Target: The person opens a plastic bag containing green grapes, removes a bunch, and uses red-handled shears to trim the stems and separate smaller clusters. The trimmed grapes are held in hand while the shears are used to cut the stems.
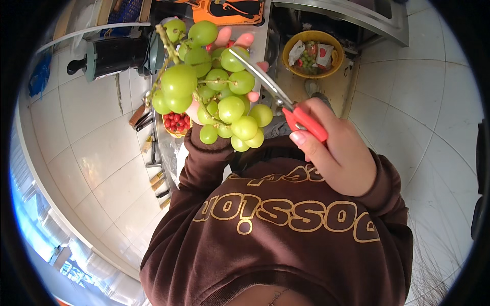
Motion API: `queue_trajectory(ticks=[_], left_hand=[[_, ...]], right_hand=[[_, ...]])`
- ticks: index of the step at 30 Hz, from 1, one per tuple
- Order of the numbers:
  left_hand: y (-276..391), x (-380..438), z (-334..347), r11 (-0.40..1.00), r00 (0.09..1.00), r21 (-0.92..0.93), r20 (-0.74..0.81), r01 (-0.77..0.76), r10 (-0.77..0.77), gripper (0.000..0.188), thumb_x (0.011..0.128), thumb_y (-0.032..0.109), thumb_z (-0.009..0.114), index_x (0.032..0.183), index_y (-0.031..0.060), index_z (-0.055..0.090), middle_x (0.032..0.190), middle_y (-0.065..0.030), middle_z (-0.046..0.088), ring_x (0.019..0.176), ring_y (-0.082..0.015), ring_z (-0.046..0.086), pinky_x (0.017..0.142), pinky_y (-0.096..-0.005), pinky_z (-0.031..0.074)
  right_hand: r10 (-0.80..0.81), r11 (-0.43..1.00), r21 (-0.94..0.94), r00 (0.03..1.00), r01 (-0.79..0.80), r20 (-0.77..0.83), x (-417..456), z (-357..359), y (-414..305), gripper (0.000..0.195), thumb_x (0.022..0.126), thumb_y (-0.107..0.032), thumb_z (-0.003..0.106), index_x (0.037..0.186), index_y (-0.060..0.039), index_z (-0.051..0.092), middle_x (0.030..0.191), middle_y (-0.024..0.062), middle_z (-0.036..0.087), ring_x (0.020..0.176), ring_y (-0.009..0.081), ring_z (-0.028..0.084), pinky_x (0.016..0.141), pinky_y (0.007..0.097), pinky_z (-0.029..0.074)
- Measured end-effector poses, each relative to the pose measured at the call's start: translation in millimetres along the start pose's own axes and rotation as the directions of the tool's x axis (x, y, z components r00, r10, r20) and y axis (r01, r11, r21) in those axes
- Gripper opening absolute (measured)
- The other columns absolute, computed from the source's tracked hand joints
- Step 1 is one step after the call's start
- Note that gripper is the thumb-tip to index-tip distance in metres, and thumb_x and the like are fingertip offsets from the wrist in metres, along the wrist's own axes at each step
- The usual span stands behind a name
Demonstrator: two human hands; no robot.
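A bunch of green grapes (229,109) with a woody stem (167,46) rests in my left hand (244,39), whose palm is mostly covered by the fruit. My right hand (340,153) grips red-handled scissors (308,124). Their metal blades appear together and point up and left. In the picture the blade tips overlap a grape near the bunch's upper right; whether they touch it I cannot tell. Below my left wrist's outer side, a small yellow basket (177,134) holds red cherry tomatoes (177,122).
On the floor to the right stands a yellow basin (287,63) containing loose grapes and wrappers. An orange and black appliance (229,12) sits on the counter at the top. A black cylindrical machine (115,57) is at upper left. Several knives and tools (154,151) line the tiled wall.
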State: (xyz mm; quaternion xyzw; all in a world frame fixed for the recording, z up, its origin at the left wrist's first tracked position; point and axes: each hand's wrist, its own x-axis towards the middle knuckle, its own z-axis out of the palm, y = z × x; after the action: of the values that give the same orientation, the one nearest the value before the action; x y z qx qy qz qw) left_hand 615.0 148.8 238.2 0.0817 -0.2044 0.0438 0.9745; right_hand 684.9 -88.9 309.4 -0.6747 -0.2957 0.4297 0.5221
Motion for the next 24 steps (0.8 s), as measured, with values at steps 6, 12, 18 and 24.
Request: queue_trajectory(ticks=[6, 12, 18, 24], left_hand=[[5.1, -4.6, 17.9, 0.999, 0.927, -0.054, -0.374, -0.001, -0.019, 0.080, 0.100, 0.058, 0.043, 0.159, 0.0096, 0.020, 0.165, -0.0135, 0.018, 0.148, -0.0453, 0.017, 0.109, -0.0658, 0.040], [12.7, -7.4, 25.3, 0.980, 0.881, -0.125, -0.433, 0.151, -0.191, 0.088, 0.094, 0.050, 0.060, 0.160, 0.0100, 0.017, 0.161, -0.0130, 0.028, 0.137, -0.0380, 0.040, 0.094, -0.0564, 0.057], [14.4, -13.9, 7.3, 0.958, 0.909, -0.186, -0.319, 0.217, -0.268, 0.090, 0.094, 0.055, 0.058, 0.159, 0.0083, 0.016, 0.158, -0.0186, 0.029, 0.130, -0.0405, 0.043, 0.092, -0.0583, 0.056], [12.3, -10.8, 1.7, 0.945, 0.943, -0.237, -0.195, 0.223, -0.271, 0.109, 0.090, 0.067, 0.058, 0.158, -0.0008, 0.008, 0.156, -0.0336, 0.024, 0.135, -0.0543, 0.038, 0.095, -0.0645, 0.052]], right_hand=[[0.014, 0.981, 0.193, 0.995, -0.034, 0.102, 1.6, -8.0, 3.8, 0.031, 0.102, -0.029, 0.055, 0.117, -0.0010, 0.054, 0.078, 0.0162, 0.063, 0.070, 0.0326, 0.065, 0.065, 0.0406, 0.050], [0.057, 0.852, 0.487, 0.957, -0.195, 0.284, 8.3, -15.9, 3.5, 0.038, 0.105, -0.035, 0.051, 0.119, 0.0002, 0.055, 0.076, 0.0040, 0.057, 0.061, 0.0093, 0.057, 0.056, 0.0239, 0.047], [0.045, 0.819, 0.493, 0.889, -0.294, 0.456, 23.8, -18.4, 1.4, 0.043, 0.105, -0.037, 0.050, 0.121, 0.0026, 0.056, 0.074, 0.0050, 0.056, 0.055, 0.0087, 0.055, 0.050, 0.0233, 0.046], [0.082, 0.826, 0.464, 0.883, -0.319, 0.461, 30.4, -12.8, -3.9, 0.037, 0.105, -0.036, 0.050, 0.105, -0.0003, 0.058, 0.071, 0.0038, 0.056, 0.053, 0.0093, 0.056, 0.049, 0.0238, 0.046]])
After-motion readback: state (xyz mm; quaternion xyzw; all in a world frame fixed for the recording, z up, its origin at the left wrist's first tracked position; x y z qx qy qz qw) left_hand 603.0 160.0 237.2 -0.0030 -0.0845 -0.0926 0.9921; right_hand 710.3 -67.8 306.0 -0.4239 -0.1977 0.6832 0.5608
